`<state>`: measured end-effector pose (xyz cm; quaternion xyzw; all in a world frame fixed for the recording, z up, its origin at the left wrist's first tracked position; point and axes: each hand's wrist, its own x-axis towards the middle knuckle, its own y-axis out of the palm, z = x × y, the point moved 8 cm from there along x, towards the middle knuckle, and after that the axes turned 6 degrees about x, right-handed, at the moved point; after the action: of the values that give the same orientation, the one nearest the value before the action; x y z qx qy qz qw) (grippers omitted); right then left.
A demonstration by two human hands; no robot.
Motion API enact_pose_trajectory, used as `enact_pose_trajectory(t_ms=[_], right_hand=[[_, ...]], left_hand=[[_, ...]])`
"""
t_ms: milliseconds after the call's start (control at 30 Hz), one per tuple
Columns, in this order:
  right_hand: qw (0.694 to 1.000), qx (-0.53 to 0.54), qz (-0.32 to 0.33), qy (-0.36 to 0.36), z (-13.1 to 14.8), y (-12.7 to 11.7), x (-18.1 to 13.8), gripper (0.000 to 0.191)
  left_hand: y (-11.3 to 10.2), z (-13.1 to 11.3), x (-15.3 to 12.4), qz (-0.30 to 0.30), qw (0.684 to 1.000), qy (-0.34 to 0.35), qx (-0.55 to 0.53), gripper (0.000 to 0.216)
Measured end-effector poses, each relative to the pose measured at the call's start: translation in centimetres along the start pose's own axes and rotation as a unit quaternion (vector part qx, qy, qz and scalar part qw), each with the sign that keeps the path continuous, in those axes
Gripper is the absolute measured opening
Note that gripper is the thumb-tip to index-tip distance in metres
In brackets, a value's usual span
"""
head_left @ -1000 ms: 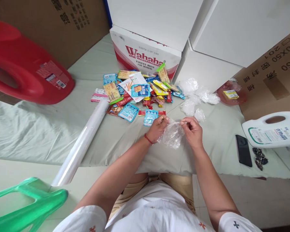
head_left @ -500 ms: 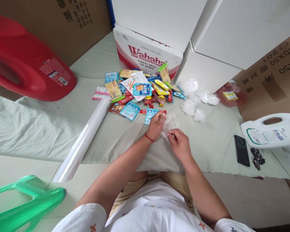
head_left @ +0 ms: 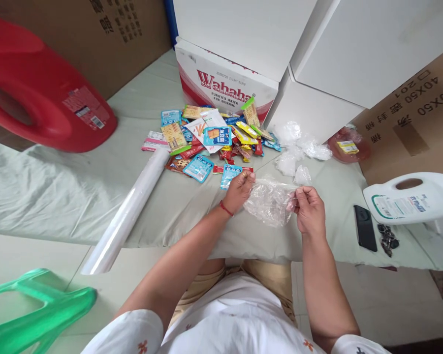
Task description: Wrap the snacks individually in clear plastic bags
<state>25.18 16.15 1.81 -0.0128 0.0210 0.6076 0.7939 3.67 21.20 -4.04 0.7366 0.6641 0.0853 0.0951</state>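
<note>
Between my hands stretches a thin, crinkled clear plastic food cover (head_left: 268, 205), its upper edge pulled taut and the rest hanging loose. My left hand (head_left: 239, 191) pinches its left end, close to a blue snack packet (head_left: 229, 175). At the right end, my right hand (head_left: 309, 206) grips the edge between thumb and fingers. Beyond them lies a heap of small snack packets (head_left: 217, 135) in blue, yellow, red and white. Several crumpled clear plastic covers (head_left: 292, 160) rest to the right of that heap.
A clear film roll (head_left: 129, 211) lies left, overhanging the front edge. Around stand a red jug (head_left: 47, 93), a Wahaha carton (head_left: 225, 81), a reddish bowl (head_left: 349, 147) and a white detergent bottle (head_left: 409, 199). A phone (head_left: 364, 228) and keys (head_left: 387, 240) lie right. A green stool (head_left: 40, 305) is lower left.
My right hand has moved right and slightly up, drawing the bunched plastic cover out wide. My left hand has stayed nearly in place.
</note>
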Motion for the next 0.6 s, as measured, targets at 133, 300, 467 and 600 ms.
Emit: enact_pose_trajectory(t_ms=[133,300,467,600], right_hand=[[0.992,0.114,0.015,0.054,0.1,-2.0,1.1,0.041],[0.97,0.222,0.058,0.085,0.2,-3.2,1.8,0.039],[0.976,0.21,0.049,0.026,-0.2,-3.1,0.7,0.039],[0.972,0.219,0.08,-0.001,-0.1,-2.9,-0.3,0.035]], left_hand=[[2.2,-0.4,-0.9,0.123,0.992,-0.02,-0.002,0.064],[1.5,0.4,-1.0,0.066,0.989,-0.106,-0.082,0.063],[1.0,1.8,-2.6,0.079,0.968,-0.225,-0.078,0.046],[1.5,1.8,-4.7,0.122,0.948,-0.286,-0.071,0.051]])
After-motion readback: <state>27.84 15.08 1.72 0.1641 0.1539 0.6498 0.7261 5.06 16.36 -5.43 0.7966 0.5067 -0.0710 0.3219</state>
